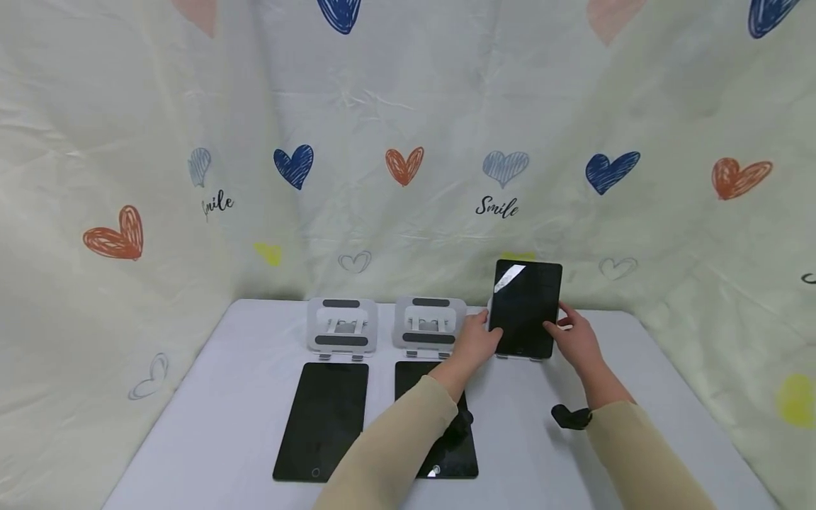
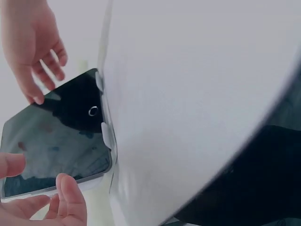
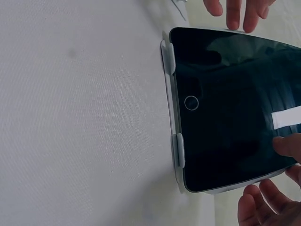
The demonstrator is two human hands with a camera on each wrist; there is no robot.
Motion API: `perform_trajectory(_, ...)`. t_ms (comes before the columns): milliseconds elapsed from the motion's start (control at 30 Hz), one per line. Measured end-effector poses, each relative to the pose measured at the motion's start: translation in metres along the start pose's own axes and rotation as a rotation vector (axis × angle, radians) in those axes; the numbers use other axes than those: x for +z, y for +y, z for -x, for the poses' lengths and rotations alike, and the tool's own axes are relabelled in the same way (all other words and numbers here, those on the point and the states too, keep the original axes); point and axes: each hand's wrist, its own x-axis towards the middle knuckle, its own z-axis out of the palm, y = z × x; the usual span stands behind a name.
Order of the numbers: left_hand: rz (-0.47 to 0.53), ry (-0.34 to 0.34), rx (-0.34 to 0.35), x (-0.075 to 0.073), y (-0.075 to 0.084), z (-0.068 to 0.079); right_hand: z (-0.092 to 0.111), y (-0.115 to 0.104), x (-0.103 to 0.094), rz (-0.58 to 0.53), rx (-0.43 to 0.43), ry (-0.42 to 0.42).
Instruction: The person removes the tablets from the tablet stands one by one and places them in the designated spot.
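Observation:
A black tablet (image 1: pixel 526 309) stands tilted back on a white stand, its lower edge behind the stand's small lips (image 3: pixel 179 150). My left hand (image 1: pixel 474 340) holds the tablet's left side, thumb at the front and fingers about the edge. At the right side my right hand (image 1: pixel 576 342) holds it, thumb (image 3: pixel 288 146) on the screen and fingers (image 3: pixel 263 202) curled by the edge. The stand's back is mostly hidden by the tablet. In the left wrist view, the round home button (image 2: pixel 93 111) shows near the lower edge.
Two more white stands (image 1: pixel 372 327) (image 1: pixel 460 319) with dark pads are to the left. Before them two black tablets lie flat, the left one (image 1: pixel 325 418) and another (image 1: pixel 454 453) partly under my left arm. A heart-printed curtain (image 1: pixel 408 92) hangs behind the white table (image 1: pixel 217 411).

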Motion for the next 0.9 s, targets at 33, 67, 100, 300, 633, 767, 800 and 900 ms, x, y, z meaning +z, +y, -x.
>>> perform_trajectory(33,0.003,0.000,0.000,0.000,0.000,-0.001,0.000,-0.001,0.000,-0.001,0.002,-0.001)
perform_trajectory(67,0.004,-0.002,-0.001,0.001,0.000,-0.001,0.001,-0.001,0.000,0.000,0.004,-0.001)
perform_trajectory(100,0.012,-0.004,-0.003,0.002,-0.001,-0.001,0.001,-0.001,0.000,-0.001,0.007,-0.002)
perform_trajectory(300,0.048,0.008,-0.011,0.004,0.002,0.001,0.001,-0.003,0.000,-0.011,-0.003,0.003)
perform_trajectory(633,0.054,0.115,0.050,0.011,0.005,0.007,0.002,0.006,0.009,-0.043,0.020,0.153)
perform_trajectory(767,0.017,0.166,0.059,0.013,0.001,0.002,0.005,0.008,0.013,-0.086,0.020,0.225)
perform_trajectory(800,-0.004,0.184,0.069,0.013,0.000,0.000,0.005,0.008,0.013,-0.094,0.017,0.234)
perform_trajectory(900,-0.079,0.223,0.094,0.011,0.003,-0.003,0.005,0.008,0.014,-0.104,0.013,0.251)
